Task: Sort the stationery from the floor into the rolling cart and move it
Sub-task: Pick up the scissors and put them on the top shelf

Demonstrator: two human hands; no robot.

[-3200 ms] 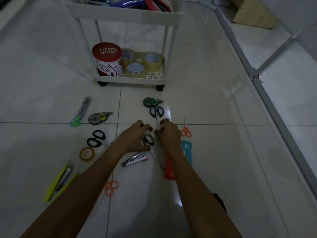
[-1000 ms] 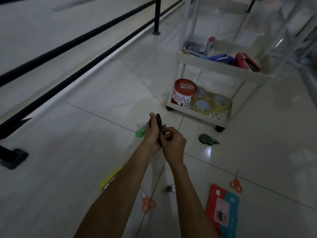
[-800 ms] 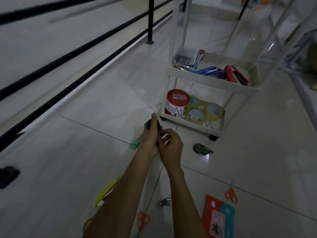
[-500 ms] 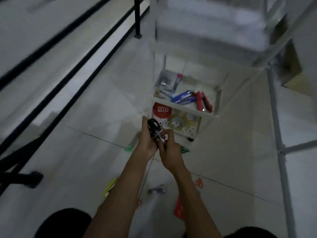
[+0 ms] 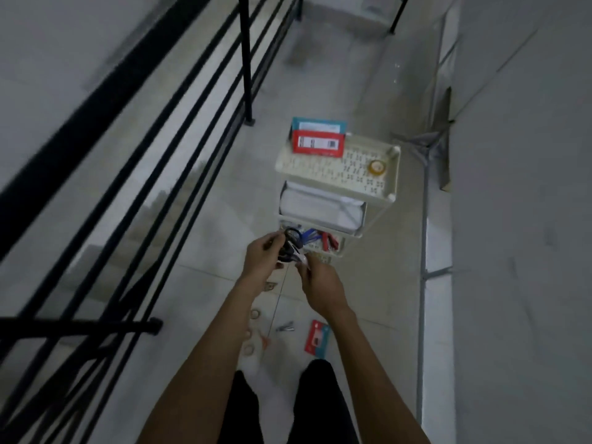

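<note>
Two hands share one bundle. The left hand (image 5: 264,259) has its grip closed round the black handles of the scissors (image 5: 291,243). The right hand (image 5: 322,285), at four o'clock from it, pinches the thin end of the same bundle. It is dark and blurry, so I cannot tell how many pairs are in there.

The scissors hang in the air, not yet put down. At twelve o'clock from them stands the rolling cart (image 5: 392,174). Just past the hands, a low shelf holds blue pens (image 5: 309,234) and something red (image 5: 330,241). Higher up sits a white stack (image 5: 320,208). The top tray has a red pack (image 5: 317,143) and a tape roll (image 5: 376,166).

At six o'clock from the hands, a stapler (image 5: 285,327), a tape ring (image 5: 255,314) and a red and teal pack (image 5: 317,339) lie on the floor (image 5: 192,251). So I think there is more to sort.

What could go wrong? One pair could slip out of the loose bundle and drop. The pointy ends could poke the right hand's fingers. A push on the cart could make it roll off. A step back could land on the stapler. At nine o'clock, the railing (image 5: 246,59) has wide gaps, and a dropped thing could slide through.
</note>
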